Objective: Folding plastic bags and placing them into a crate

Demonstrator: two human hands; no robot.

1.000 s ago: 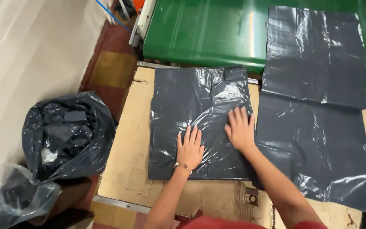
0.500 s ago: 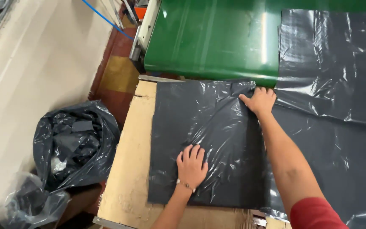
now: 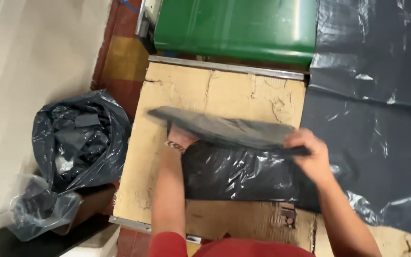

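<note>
A dark grey plastic bag (image 3: 243, 166) lies on the cardboard-covered tabletop (image 3: 224, 90), its far half lifted and folded back toward the near edge. The right hand (image 3: 312, 159) pinches the right end of that raised fold, fingers pressed together on the plastic, so the bag hangs just left of and below the grip. The left hand (image 3: 181, 137) sits under the lifted flap at its left end; its fingers are hidden by the plastic, so I cannot tell whether its grip is spread or closed. To the right, more dark plastic sheets (image 3: 372, 95) cover the surface. A green machine cover (image 3: 236, 28) stands at the far side. On the floor at the left sit a full black bag (image 3: 79, 138) and a smaller clear bag (image 3: 41, 207).
</note>
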